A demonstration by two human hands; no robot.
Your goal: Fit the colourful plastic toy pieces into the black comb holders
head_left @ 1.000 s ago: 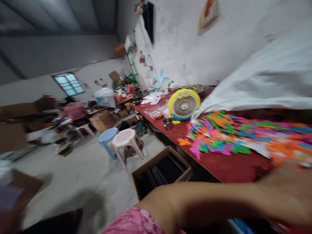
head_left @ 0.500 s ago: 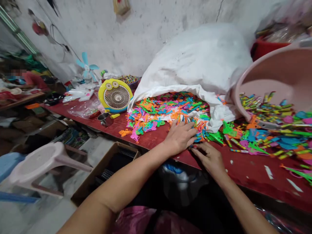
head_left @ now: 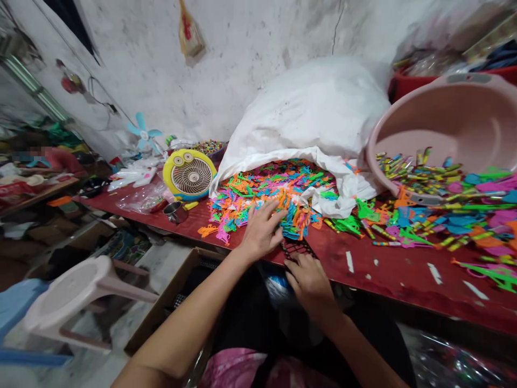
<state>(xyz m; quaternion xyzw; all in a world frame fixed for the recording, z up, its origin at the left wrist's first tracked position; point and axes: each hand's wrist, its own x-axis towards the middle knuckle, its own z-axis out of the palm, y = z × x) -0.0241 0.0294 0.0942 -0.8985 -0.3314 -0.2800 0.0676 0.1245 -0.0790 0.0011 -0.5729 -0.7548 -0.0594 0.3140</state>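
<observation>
Small bright plastic pieces (head_left: 242, 189) are touched by the left hand (head_left: 262, 231), grip unclear.
A black criss-cross strip (head_left: 299, 248) is held by the right hand (head_left: 310, 283).

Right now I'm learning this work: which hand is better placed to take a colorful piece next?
Probably the left hand: it is at the colorful pile, while the right hand, farther back, is at the black mesh.
</observation>
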